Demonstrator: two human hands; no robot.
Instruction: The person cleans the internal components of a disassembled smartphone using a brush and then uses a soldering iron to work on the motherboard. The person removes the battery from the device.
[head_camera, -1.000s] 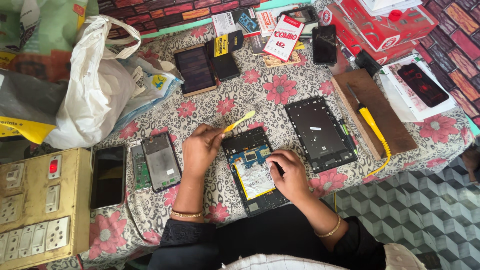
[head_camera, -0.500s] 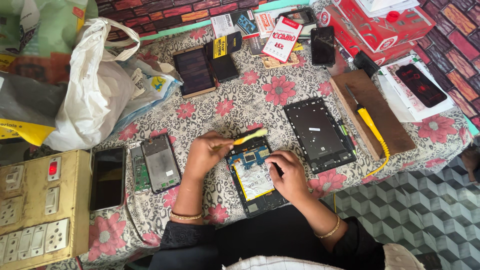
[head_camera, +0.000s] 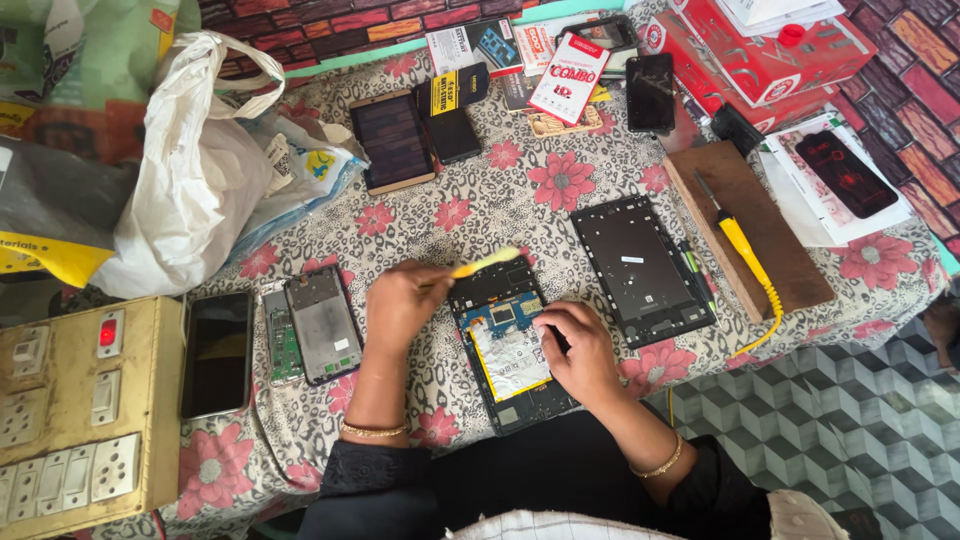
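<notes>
Floral cloth is covering the table (head_camera: 560, 215), where an opened tablet (head_camera: 510, 340) is lying in front of the person. Left hand (head_camera: 400, 300) is holding a yellow tool (head_camera: 483, 264) in a narrow grip over the tablet's top edge. Right hand (head_camera: 580, 350) is pressing the tablet's right side, its grip closed on nothing. A back cover (head_camera: 640, 268) is lying just beside.

Left hand (head_camera: 403, 303) apparently pinching, right hand (head_camera: 578, 352) pressing flat
</notes>
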